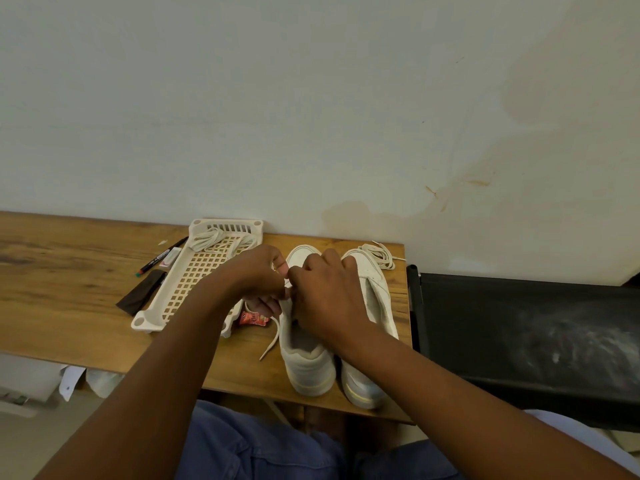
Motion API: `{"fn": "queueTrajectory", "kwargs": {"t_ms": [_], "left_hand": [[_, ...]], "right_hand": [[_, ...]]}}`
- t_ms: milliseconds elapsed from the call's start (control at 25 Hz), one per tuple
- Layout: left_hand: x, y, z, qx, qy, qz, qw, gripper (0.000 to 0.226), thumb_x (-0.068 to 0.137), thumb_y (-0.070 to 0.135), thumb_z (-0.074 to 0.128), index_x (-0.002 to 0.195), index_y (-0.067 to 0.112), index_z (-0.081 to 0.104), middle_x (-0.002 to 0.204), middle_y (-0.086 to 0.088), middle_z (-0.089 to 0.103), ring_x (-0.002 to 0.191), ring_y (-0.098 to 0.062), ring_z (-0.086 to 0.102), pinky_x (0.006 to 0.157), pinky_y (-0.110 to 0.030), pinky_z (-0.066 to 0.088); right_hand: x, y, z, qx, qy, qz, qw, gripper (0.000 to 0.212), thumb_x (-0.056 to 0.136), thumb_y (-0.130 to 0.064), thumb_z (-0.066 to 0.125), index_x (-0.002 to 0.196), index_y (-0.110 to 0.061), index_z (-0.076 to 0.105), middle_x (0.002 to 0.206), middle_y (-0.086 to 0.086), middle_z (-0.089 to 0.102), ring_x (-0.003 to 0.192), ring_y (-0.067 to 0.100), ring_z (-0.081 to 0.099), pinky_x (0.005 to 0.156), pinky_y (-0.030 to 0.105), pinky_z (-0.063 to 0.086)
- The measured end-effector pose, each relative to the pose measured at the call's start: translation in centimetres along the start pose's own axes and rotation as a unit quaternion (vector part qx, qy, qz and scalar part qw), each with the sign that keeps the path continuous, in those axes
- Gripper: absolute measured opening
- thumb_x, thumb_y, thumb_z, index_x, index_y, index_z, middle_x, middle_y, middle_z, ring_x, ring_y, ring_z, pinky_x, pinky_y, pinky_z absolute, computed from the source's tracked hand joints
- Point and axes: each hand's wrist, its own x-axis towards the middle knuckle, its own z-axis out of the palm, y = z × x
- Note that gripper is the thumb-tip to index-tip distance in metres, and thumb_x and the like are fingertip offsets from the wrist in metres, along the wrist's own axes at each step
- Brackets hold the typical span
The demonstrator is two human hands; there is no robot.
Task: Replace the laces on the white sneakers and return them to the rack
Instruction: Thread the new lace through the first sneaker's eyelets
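Note:
Two white sneakers stand side by side on the wooden table (69, 289), heels toward me. My left hand (258, 277) and my right hand (325, 292) meet over the middle of the left sneaker (306, 362), both pinching a white lace (272, 337) whose free end trails down the sneaker's left side onto the table. My right wrist partly covers the right sneaker (375, 292). A cream plastic lattice rack (194, 271) lies flat to the left, with a bundle of laces (211, 237) at its far end. Another loose lace (379, 254) lies beyond the right sneaker's toe.
Left of the rack lie a marker pen (161, 255), a small white block (170, 258) and a dark strip (142, 296). An orange wrapper (254, 319) sits by the rack's near corner. A black surface (519, 334) adjoins the table on the right. A wall backs the table.

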Motion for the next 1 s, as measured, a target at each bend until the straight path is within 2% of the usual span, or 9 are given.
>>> {"fn": "queueTrajectory", "kwargs": {"t_ms": [160, 320, 360, 480, 600, 720, 800, 880, 1000], "left_hand": [[0.3, -0.1, 0.1, -0.006, 0.003, -0.002, 1.000, 0.029, 0.093, -0.004, 0.068, 0.111, 0.012, 0.053, 0.081, -0.022, 0.076, 0.071, -0.030, 0.078, 0.064, -0.038, 0.065], [0.3, -0.2, 0.1, -0.024, 0.004, -0.008, 1.000, 0.031, 0.092, -0.005, 0.069, 0.114, 0.011, 0.055, 0.086, -0.023, 0.076, 0.068, -0.029, 0.077, 0.060, -0.039, 0.065], [0.3, -0.3, 0.0, -0.027, 0.002, -0.008, 1.000, 0.031, 0.092, -0.005, 0.069, 0.115, 0.011, 0.055, 0.088, -0.023, 0.076, 0.069, -0.030, 0.078, 0.062, -0.040, 0.065], [0.5, -0.3, -0.1, -0.031, -0.004, -0.007, 0.999, 0.032, 0.092, -0.004, 0.070, 0.116, 0.012, 0.055, 0.092, -0.023, 0.076, 0.072, -0.031, 0.078, 0.066, -0.042, 0.065], [0.7, -0.4, -0.2, -0.033, -0.005, -0.008, 0.999, 0.030, 0.092, -0.003, 0.070, 0.115, 0.011, 0.056, 0.092, -0.024, 0.076, 0.073, -0.031, 0.078, 0.071, -0.044, 0.065], [0.7, -0.5, -0.3, -0.033, -0.001, -0.009, 0.999, 0.029, 0.091, -0.001, 0.072, 0.114, 0.010, 0.058, 0.091, -0.022, 0.077, 0.075, -0.030, 0.078, 0.075, -0.046, 0.065], [0.7, -0.6, -0.3, -0.039, 0.001, -0.011, 0.999, 0.027, 0.091, 0.000, 0.073, 0.113, 0.009, 0.060, 0.090, -0.021, 0.077, 0.075, -0.030, 0.078, 0.074, -0.046, 0.065], [0.6, -0.6, -0.3, -0.045, 0.001, -0.013, 0.999, 0.028, 0.090, 0.000, 0.074, 0.112, 0.008, 0.061, 0.090, -0.021, 0.077, 0.074, -0.029, 0.078, 0.071, -0.044, 0.065], [0.8, -0.6, -0.3, -0.041, 0.000, -0.014, 0.999, 0.029, 0.088, 0.000, 0.076, 0.112, 0.009, 0.063, 0.092, -0.020, 0.077, 0.073, -0.028, 0.078, 0.068, -0.042, 0.065]], "right_hand": [[0.3, 0.0, 0.1, -0.021, 0.058, 0.025, 0.998, 0.016, 0.080, -0.037, 0.074, 0.089, -0.025, 0.079, 0.087, 0.001, 0.070, 0.095, 0.028, 0.056, 0.077, 0.041, 0.035], [1.4, 2.5, -1.7, 0.129, 0.080, 0.226, 0.962, 0.010, 0.076, -0.026, 0.064, 0.079, -0.028, 0.072, 0.085, -0.010, 0.068, 0.095, 0.022, 0.056, 0.084, 0.039, 0.045], [1.6, 3.2, -1.7, 0.167, 0.074, 0.242, 0.953, 0.011, 0.077, -0.025, 0.063, 0.083, -0.029, 0.072, 0.089, -0.011, 0.068, 0.098, 0.022, 0.056, 0.086, 0.041, 0.048], [1.7, 3.3, -2.1, 0.207, -0.008, 0.164, 0.965, 0.027, 0.077, -0.036, 0.061, 0.100, -0.033, 0.075, 0.107, -0.007, 0.069, 0.108, 0.022, 0.053, 0.087, 0.038, 0.047], [1.5, 1.4, -1.9, 0.056, -0.068, 0.037, 0.995, 0.030, 0.084, -0.052, 0.061, 0.101, -0.033, 0.078, 0.114, -0.004, 0.066, 0.114, 0.023, 0.048, 0.090, 0.039, 0.038], [0.8, 0.8, -1.1, -0.018, -0.069, -0.018, 0.997, 0.025, 0.092, -0.045, 0.065, 0.107, -0.031, 0.077, 0.118, -0.001, 0.064, 0.118, 0.026, 0.046, 0.092, 0.042, 0.037], [1.0, 1.3, -1.3, 0.028, -0.004, 0.040, 0.999, 0.019, 0.089, -0.038, 0.066, 0.098, -0.029, 0.079, 0.108, -0.003, 0.066, 0.108, 0.025, 0.051, 0.086, 0.039, 0.041], [1.6, 2.3, -2.2, 0.077, 0.091, 0.158, 0.980, 0.012, 0.086, -0.031, 0.066, 0.086, -0.027, 0.077, 0.095, -0.006, 0.065, 0.097, 0.022, 0.052, 0.079, 0.038, 0.044], [1.9, 3.9, -2.3, 0.136, 0.132, 0.230, 0.955, 0.008, 0.084, -0.030, 0.066, 0.087, -0.028, 0.073, 0.092, -0.009, 0.066, 0.096, 0.019, 0.054, 0.079, 0.038, 0.047]]}}
